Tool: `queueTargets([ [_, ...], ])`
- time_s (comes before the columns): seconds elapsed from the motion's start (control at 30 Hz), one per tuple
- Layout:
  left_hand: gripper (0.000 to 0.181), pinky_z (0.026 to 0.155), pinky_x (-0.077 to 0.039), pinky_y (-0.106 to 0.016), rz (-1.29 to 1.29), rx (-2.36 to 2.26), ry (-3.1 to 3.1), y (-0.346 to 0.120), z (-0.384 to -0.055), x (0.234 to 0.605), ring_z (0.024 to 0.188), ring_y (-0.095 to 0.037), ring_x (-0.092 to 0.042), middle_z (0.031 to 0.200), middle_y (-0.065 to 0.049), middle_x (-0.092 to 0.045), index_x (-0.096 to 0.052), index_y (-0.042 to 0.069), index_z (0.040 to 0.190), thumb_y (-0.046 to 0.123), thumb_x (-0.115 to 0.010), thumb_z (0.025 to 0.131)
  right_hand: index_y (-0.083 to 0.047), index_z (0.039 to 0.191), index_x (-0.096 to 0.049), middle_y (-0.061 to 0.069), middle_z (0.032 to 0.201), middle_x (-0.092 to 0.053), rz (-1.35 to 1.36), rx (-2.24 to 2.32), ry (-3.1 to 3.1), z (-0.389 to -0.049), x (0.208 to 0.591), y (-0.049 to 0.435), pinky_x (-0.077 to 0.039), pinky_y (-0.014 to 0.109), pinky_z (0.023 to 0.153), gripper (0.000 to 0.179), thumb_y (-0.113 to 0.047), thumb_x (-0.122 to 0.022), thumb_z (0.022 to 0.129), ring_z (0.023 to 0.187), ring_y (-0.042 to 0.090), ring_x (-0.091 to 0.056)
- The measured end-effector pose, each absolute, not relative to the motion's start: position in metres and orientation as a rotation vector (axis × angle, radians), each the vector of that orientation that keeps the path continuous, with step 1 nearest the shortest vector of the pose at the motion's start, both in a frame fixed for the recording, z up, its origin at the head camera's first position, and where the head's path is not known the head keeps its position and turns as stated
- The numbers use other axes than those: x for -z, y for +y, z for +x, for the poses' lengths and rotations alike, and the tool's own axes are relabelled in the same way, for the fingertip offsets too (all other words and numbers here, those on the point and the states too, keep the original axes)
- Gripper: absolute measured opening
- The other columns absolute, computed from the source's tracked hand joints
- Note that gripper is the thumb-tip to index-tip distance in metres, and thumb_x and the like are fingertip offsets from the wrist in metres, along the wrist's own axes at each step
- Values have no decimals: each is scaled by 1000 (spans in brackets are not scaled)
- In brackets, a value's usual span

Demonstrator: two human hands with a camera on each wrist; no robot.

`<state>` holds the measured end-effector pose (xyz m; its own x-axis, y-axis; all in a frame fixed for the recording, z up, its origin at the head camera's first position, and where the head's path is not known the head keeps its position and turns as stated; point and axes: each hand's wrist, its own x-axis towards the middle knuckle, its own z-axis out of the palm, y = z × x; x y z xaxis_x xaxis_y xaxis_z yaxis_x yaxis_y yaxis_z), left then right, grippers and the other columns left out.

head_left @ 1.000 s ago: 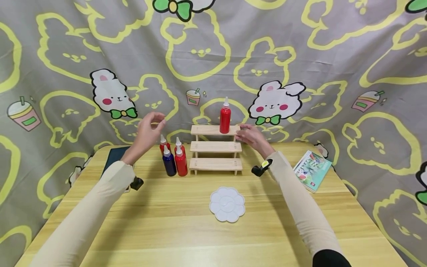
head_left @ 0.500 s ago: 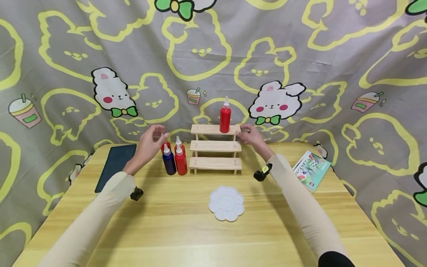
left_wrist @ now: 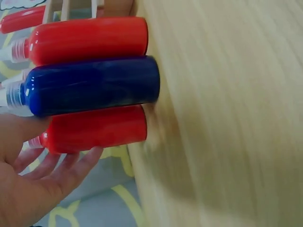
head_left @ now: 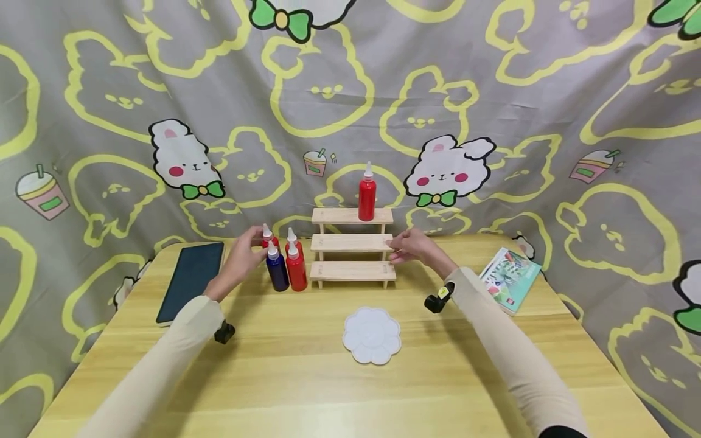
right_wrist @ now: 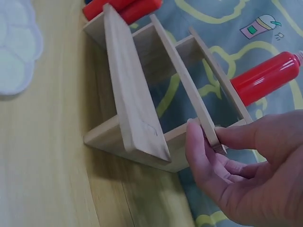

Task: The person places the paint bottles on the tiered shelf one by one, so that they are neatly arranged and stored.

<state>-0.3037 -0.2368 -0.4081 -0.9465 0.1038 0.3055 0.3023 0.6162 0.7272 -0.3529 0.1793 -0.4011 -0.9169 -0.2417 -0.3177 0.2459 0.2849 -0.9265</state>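
Note:
In the head view my left hand (head_left: 241, 263) is at the rear-left red squeeze bottle (left_wrist: 99, 130). Its extended fingers reach along the bottle's far side, and the thumb lies by the cap, close to the blue squeeze bottle (head_left: 277, 271). Two more red bottles stand beside these, the front one (head_left: 296, 271) nearest the stand. My right hand (head_left: 414, 244) pinches the right end of the middle step of a three-tier wooden display stand (head_left: 352, 242), thumb on one face and fingers on the other, as the right wrist view shows. One red bottle (head_left: 367, 198) stands upright on the top step.
A white flower-shaped palette (head_left: 372, 336) lies in front of the stand. At the left is a dark flat tablet-like slab (head_left: 190, 280), at the right a colourful booklet (head_left: 511, 280). A patterned grey curtain (head_left: 339, 121) hangs behind the wooden table (head_left: 306, 389).
My left hand has come down from above the bottles to the rear-left red one. The right hand has moved from the stand's top step down to its middle step.

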Motion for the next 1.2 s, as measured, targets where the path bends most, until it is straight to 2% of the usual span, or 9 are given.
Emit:
queueTargets([
  [0.07,43,97,-57,-58,-306,1258,-2625,-239,-303,413,122,-54,-61,133,-36,-58,-51,-12,138,-10,-64,97,12,113,-57,14,88,-65,30,1697,2118,-354,402,178,-65,28,75,20,-6,-63,104,69,17,-72],
  [0.2,46,84,-63,-39,-246,1327,-2663,-243,-305,420,123,-55,-60,134,-37,-57,-48,-12,142,-8,-63,99,15,121,-55,15,92,-66,40,1743,2060,-356,401,178,-64,27,75,24,-1,-60,104,73,18,-73],
  [0.47,41,73,-54,-15,-202,1380,-2594,-246,-307,433,121,-52,-62,131,-36,-60,-54,-12,137,-6,-65,98,12,132,-44,13,106,-61,20,1783,2008,-361,403,178,-63,23,79,34,3,-59,103,74,13,-70],
  [0.7,40,70,-53,-11,-180,1321,-2560,-246,-309,433,116,-49,-65,128,-35,-64,-56,-11,137,0,-66,100,12,136,-38,14,112,-53,-3,1783,1998,-366,403,180,-62,25,88,38,5,-56,103,75,11,-65],
  [0.87,48,71,-49,-6,-84,1303,-2507,-250,-302,426,120,-45,-66,131,-29,-66,-58,-5,140,20,-73,101,11,136,-37,13,110,-52,-9,1741,2020,-367,399,180,-61,28,93,40,3,-57,104,76,12,-66],
  [0.97,54,81,-55,-16,-35,1284,-2449,-252,-298,421,121,-42,-66,132,-25,-67,-59,-1,140,29,-75,99,11,138,-36,12,108,-51,0,1734,2026,-366,398,180,-62,27,90,42,2,-58,104,75,12,-68],
  [1.07,56,97,-58,-40,-23,1277,-2370,-253,-295,415,123,-41,-65,134,-23,-66,-57,1,144,30,-74,100,12,140,-35,12,108,-51,-4,1735,2020,-365,398,180,-62,25,88,44,2,-58,104,75,12,-68],
  [1.13,55,101,-56,-53,-31,1262,-2313,-253,-294,409,123,-41,-65,135,-23,-66,-56,1,146,27,-73,101,12,140,-35,13,110,-51,-12,1729,2024,-365,399,180,-62,27,90,44,2,-57,104,76,12,-67],
  [1.2,53,103,-54,-57,-42,1242,-2258,-252,-293,402,123,-40,-65,135,-23,-65,-55,0,147,24,-71,102,11,139,-35,13,111,-50,-12,1719,2039,-365,399,179,-60,31,97,43,2,-58,103,77,13,-66],
])
